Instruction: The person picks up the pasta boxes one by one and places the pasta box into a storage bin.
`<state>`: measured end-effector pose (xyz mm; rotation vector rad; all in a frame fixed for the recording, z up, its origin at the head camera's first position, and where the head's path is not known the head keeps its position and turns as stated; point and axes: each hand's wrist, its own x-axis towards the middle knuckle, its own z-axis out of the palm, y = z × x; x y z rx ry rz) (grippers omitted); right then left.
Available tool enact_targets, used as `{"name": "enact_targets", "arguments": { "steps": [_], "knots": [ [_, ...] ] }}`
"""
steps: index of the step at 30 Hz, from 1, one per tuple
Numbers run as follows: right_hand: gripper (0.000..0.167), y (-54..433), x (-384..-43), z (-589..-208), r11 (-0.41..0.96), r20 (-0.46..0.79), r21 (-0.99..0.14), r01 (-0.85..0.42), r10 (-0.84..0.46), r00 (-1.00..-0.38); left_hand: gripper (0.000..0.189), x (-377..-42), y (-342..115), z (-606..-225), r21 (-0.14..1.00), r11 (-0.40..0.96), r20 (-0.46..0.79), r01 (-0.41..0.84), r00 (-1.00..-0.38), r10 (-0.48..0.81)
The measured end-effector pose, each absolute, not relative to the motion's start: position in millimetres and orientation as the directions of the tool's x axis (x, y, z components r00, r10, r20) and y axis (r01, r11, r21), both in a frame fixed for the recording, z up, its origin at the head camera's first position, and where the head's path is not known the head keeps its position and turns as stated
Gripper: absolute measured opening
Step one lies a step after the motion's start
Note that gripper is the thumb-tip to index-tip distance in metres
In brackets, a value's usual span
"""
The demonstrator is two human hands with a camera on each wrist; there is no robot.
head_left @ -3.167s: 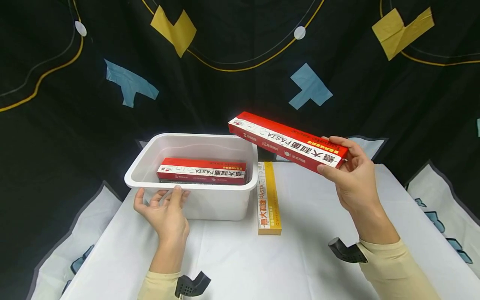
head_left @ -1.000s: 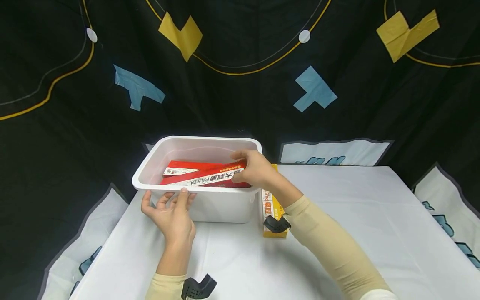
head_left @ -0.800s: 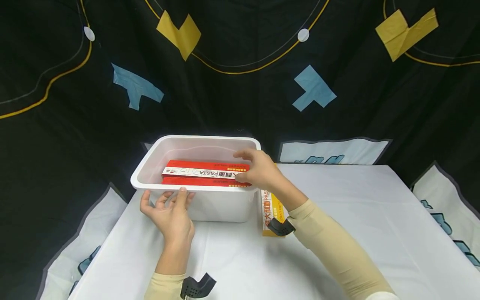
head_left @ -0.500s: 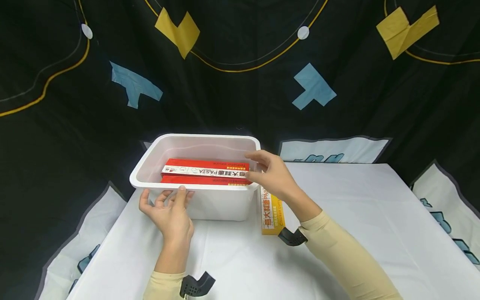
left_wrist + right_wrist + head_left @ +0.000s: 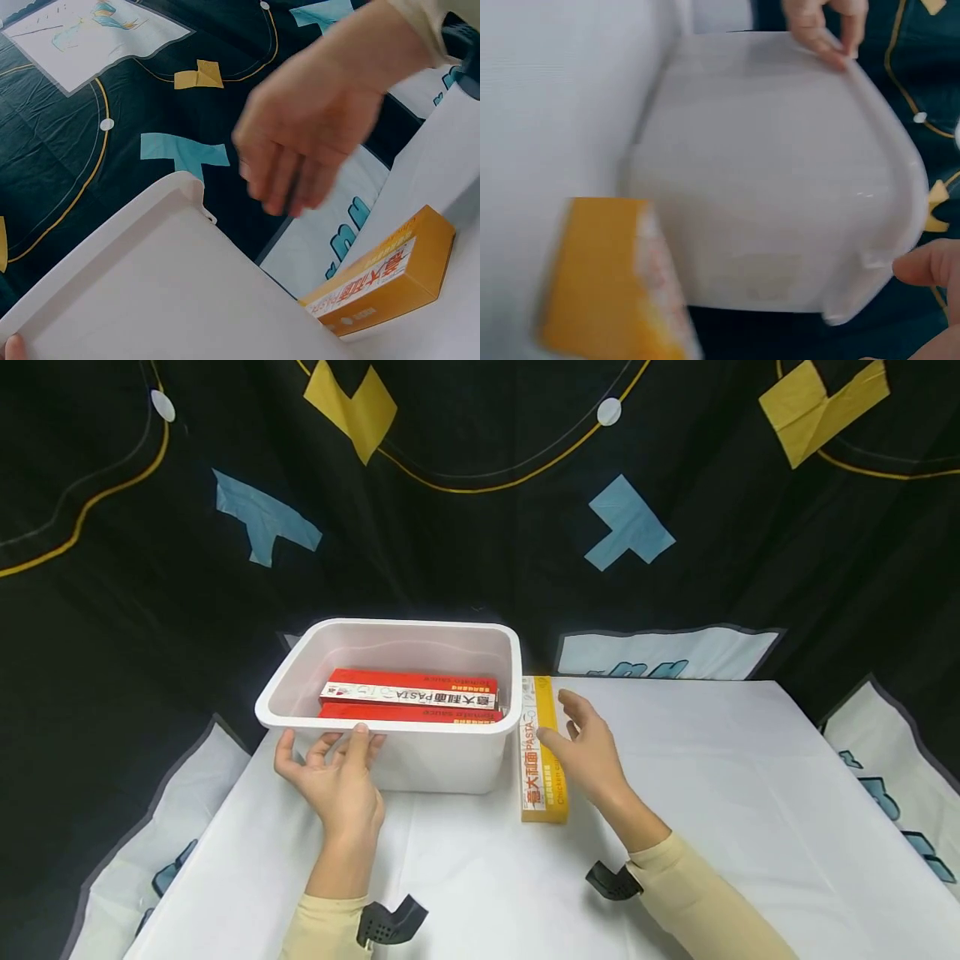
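My left hand holds the near rim of a white plastic tub, thumb over the edge and fingers beneath it. Inside the tub lie two red pasta boxes labelled tomato sauce, side by side. My right hand hovers over the table at the tub's right, fingers loosely bent and holding nothing. Just beside it, a yellow pasta box lies along the tub's right side. The right wrist view shows that yellow box blurred, with my right thumb apart from it. Whatever lies under the red boxes is hidden.
A white cloth covers the table, whose far edge meets a black curtain with taped shapes and a cord. Each wrist wears a black camera mount.
My right hand lowered a red pasta box into the tub, let go of it, then moved out rightward to beside the yellow box. My left hand stayed on the rim.
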<state>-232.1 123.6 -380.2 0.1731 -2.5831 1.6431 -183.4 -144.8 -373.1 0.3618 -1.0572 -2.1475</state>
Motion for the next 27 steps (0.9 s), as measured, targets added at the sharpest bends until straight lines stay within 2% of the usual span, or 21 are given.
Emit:
{"name": "enact_targets", "arguments": {
  "steps": [4,9,11,14,16,21,27],
  "knots": [
    [0.086,125,-228,-403,0.568,0.027,-0.822,-0.043,-0.036,-0.999,0.091,-184,-146,-372,0.771,-0.42,0.059,0.478,-0.711,-0.701],
    [0.109,121,-221,-429,0.631,-0.026,-0.775,-0.011,-0.048,-0.999,0.092,-185,-148,-370,0.78,-0.409,0.068,0.474,-0.713,-0.698],
    [0.103,119,-219,-439,0.634,-0.015,-0.773,-0.029,-0.065,-0.998,0.092,-185,-149,-370,0.777,-0.412,0.066,0.476,-0.713,-0.698],
    [0.081,117,-217,-452,0.676,-0.006,-0.735,-0.054,-0.086,-0.996,0.092,-184,-148,-371,0.777,-0.42,0.054,0.469,-0.714,-0.698],
    [0.072,116,-216,-457,0.728,-0.015,-0.684,-0.053,-0.086,-0.996,0.093,-183,-148,-372,0.777,-0.424,0.048,0.465,-0.715,-0.697],
    [0.073,114,-215,-458,0.818,-0.043,-0.575,-0.023,-0.058,-0.997,0.094,-182,-147,-374,0.78,-0.416,0.059,0.467,-0.717,-0.694],
    [0.066,126,-217,-453,0.791,-0.074,-0.611,0.04,-0.006,-0.997,0.093,-184,-145,-373,0.763,-0.428,0.056,0.484,-0.71,-0.702]
  ]
}}
